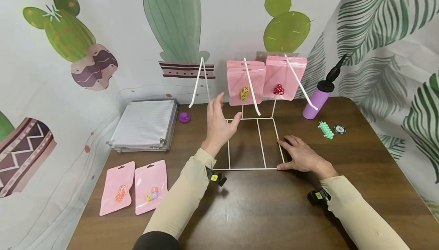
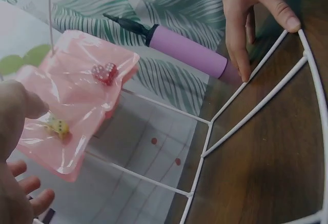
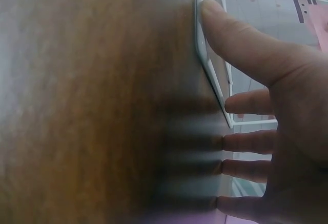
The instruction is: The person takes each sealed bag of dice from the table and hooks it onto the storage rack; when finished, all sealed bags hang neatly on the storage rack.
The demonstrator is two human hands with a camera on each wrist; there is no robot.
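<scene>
A white wire rack [image 1: 247, 169] stands on the table with three upward prongs. Pink zip bags hang on two of them: a bag with yellow dice [image 1: 236, 78] on the middle prong and a bag with red dice [image 1: 291, 75] on the right. The left prong [image 1: 196, 84] bears no bag. My left hand [image 1: 219, 124] is raised beside the middle bag, fingers spread and holding nothing. My right hand [image 1: 303, 156] rests at the rack's right base corner; its thumb [image 3: 230, 34] touches the wire, and the fingertips reach down by the side bar.
Two pink bags with dice, one orange-red [image 1: 118, 189] and one mixed [image 1: 151, 187], lie at the left front. Behind them are a silver case [image 1: 144, 124] and a purple round piece [image 1: 184, 117]. A purple pump [image 1: 316, 99], a green toy [image 1: 326, 130] and a poker chip [image 1: 339, 129] are on the right.
</scene>
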